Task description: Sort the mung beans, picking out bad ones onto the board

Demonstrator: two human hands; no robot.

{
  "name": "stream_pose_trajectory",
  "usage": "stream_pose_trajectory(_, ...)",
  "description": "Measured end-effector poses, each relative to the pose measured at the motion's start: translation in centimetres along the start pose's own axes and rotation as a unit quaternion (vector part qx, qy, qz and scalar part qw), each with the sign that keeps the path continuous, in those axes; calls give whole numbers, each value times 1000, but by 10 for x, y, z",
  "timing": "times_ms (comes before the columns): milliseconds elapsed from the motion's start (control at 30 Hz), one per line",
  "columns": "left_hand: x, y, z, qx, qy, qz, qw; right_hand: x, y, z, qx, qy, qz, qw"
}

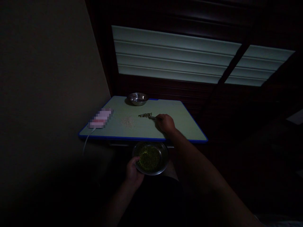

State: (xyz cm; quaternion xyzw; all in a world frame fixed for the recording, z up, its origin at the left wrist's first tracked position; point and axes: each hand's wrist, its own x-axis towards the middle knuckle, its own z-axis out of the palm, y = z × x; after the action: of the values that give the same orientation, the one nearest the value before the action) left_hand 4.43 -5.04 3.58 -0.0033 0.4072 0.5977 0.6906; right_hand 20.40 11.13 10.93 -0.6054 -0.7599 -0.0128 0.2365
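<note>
My left hand (pixel 134 173) grips the near left rim of a metal bowl (pixel 163 164), thumb over the edge, below the table's front edge. Small green grains, which look like mung beans (pixel 149 157), lie inside it. Over the table, my right hand (pixel 166 123) is closed around the handle of a thin metal utensil (pixel 152 118), perhaps a spoon. Its tip touches the right end of a small strip of dark, mixed grains (pixel 145 115) on the tabletop. A pale, thin scatter of grains (pixel 128 122) lies to the left of that.
The light green table (pixel 189 126) has a blue edge. A second metal bowl (pixel 137 99) stands at its back. At the left lies a blurred-out pink phone-like object (pixel 101 118) with a white cable (pixel 87 138) hanging off. Wall and dark wooden panels border the table.
</note>
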Motion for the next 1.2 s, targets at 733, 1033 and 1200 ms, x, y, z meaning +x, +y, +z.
stream_pose_trajectory(733, -1, 1, -4, -3, 11, -2, 1000, 8, 22, 7, 205, 83, 138, 965)
stream_pose_trajectory(1033, -3, 2, -2, 6, 11, -3, 1000, 8, 20, 6, 192, 46, 131, 972)
stream_pose_trajectory(1200, -4, 2, -1, 9, 5, 0, 1000, 8, 21, 7, 189, 61, 133, 971)
